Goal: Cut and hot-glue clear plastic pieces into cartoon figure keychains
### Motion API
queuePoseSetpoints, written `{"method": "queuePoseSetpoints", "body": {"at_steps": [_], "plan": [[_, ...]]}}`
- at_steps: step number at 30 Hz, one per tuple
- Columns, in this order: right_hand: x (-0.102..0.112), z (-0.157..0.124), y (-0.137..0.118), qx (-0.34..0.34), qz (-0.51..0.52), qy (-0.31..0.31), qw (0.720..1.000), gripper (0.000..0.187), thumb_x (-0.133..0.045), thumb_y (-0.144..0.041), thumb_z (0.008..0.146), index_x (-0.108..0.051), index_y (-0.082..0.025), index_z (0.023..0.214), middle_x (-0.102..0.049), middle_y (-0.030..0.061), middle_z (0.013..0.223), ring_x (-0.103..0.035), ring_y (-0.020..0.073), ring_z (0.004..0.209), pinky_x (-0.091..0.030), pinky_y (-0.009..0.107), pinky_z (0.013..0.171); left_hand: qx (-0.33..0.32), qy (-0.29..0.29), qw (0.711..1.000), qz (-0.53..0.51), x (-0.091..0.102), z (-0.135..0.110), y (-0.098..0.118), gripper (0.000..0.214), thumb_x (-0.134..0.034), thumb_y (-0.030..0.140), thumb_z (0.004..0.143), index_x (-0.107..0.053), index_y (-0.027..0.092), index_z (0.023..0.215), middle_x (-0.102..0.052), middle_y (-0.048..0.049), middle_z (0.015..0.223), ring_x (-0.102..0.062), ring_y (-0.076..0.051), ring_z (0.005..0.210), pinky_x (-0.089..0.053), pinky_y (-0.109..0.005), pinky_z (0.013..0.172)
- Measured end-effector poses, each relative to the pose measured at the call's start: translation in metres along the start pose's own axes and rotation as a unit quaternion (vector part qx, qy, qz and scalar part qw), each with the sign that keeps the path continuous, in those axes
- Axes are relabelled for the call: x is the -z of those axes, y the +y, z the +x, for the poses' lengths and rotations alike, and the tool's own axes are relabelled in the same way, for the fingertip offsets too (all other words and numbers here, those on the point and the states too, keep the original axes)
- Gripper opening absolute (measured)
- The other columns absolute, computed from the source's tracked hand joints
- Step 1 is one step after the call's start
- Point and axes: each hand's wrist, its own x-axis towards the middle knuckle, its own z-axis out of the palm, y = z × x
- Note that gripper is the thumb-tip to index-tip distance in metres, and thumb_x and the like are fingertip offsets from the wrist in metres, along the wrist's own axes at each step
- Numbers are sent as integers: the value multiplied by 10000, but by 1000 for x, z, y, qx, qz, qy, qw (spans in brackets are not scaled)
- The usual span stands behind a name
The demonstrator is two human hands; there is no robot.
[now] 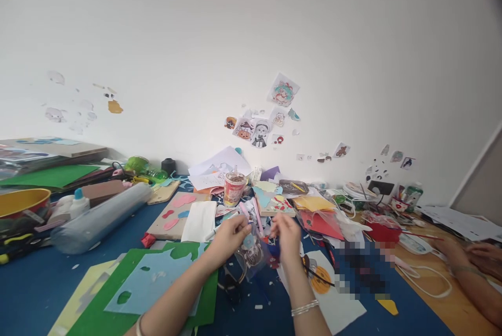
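Note:
Over the middle of the blue table, my left hand [232, 235] is closed in a pinch on the upper left of a small clear plastic bag [254, 258]. Fingers of my right hand [287, 234] are pinched at the bag's upper right side. Flat printed pieces with dark and pale blue parts show through the plastic. Below my left hand lie scissors [232, 288], partly hidden. Beneath my left forearm are light blue felt [155, 278] and green sheets [206, 304]. A paper with an orange pumpkin drawing [322, 279] lies near my right wrist.
A patterned cup [234, 189] stands behind my hands. To the left are a clear plastic roll [104, 218], a glue bottle [79, 204] and a yellow bowl [25, 205]. Another person's hands [451, 252] rest at far right, near a white cable [427, 276].

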Motion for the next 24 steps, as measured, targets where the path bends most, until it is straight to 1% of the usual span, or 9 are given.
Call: {"method": "queuePoseSetpoints", "body": {"at_steps": [2, 6, 8, 10, 12, 14, 17, 20, 24], "plan": [[5, 2, -2, -9, 23, 58, 998, 398, -502, -542, 779, -561, -187, 610, -511, -17, 477, -421, 121, 408, -346, 245, 436, 20, 46, 998, -38, 4, 1, -2, 354, -476, 478, 764, -398, 199, 560, -389, 49, 506, -389, -117, 503, -285, -232, 502], [0, 0, 1, -11, -16, 7, 1000, 491, -471, -583, 793, -486, -206, 479, -366, -49, 367, -334, 102, 348, -290, 238, 375, 45, 102, 988, -104, 6, 4, -6, 362, -505, 513, 753, -442, 195, 592, -398, 60, 471, -419, -114, 464, -315, -227, 487], [-8, -2, 7, -10, -18, -3, 1000, 481, -485, -604, 771, -576, -190, 544, -466, -20, 435, -393, 111, 371, -319, 237, 379, 57, 110, 985, -117, 4, 5, -8, 357, -521, 522, 737, -483, 189, 614, -433, 55, 469, -447, -122, 461, -331, -232, 489], [-15, -5, 13, -33, 14, -26, 999, 467, -484, -611, 763, -680, -187, 775, -618, 33, 627, -520, 149, 470, -390, 247, 424, 76, 120, 983, -120, 1, 5, -10, 354, -535, 527, 716, -519, 183, 635, -474, 45, 473, -477, -135, 458, -346, -239, 487], [-20, -7, 17, -61, 46, -52, 996, 469, -480, -594, 769, -687, -205, 931, -679, 68, 799, -610, 199, 619, -449, 274, 501, 94, 130, 981, -106, -2, 4, -12, 343, -529, 521, 716, -529, 186, 642, -502, 39, 463, -497, -147, 453, -354, -244, 486], [-22, -9, 17, -55, 37, -62, 996, 398, -545, -543, 744, -700, -203, 881, -696, 74, 821, -634, 232, 716, -473, 302, 590, 90, 135, 984, -71, -5, 2, -12, 330, -512, 498, 737, -501, 197, 603, -499, 40, 432, -492, -144, 442, -352, -244, 497], [-20, -9, 11, -31, 13, -74, 997, 297, -639, -458, 686, -697, -179, 768, -700, 70, 747, -632, 242, 718, -474, 322, 655, 67, 115, 991, -30, -8, 1, -10, 335, -486, 461, 765, -424, 212, 550, -450, 58, 387, -443, -123, 402, -330, -236, 492], [-15, -8, 7, -45, 44, -96, 993, 301, -621, -443, 714, -695, -164, 798, -706, 78, 782, -633, 239, 738, -477, 320, 658, 73, 98, 992, -32, -3, 2, -9, 349, -482, 476, 764, -387, 219, 548, -402, 77, 372, -391, -108, 365, -303, -231, 467], [-6, -4, 11, -56, 68, -43, 995, 322, -639, -463, 701, -689, -163, 807, -706, 81, 806, -632, 241, 751, -479, 314, 642, 83, 172, 982, 4, 14, 7, -14, 425, -439, 520, 768, -357, 218, 480, -368, 61, 380, -389, -114, 399, -297, -240, 483]]}}
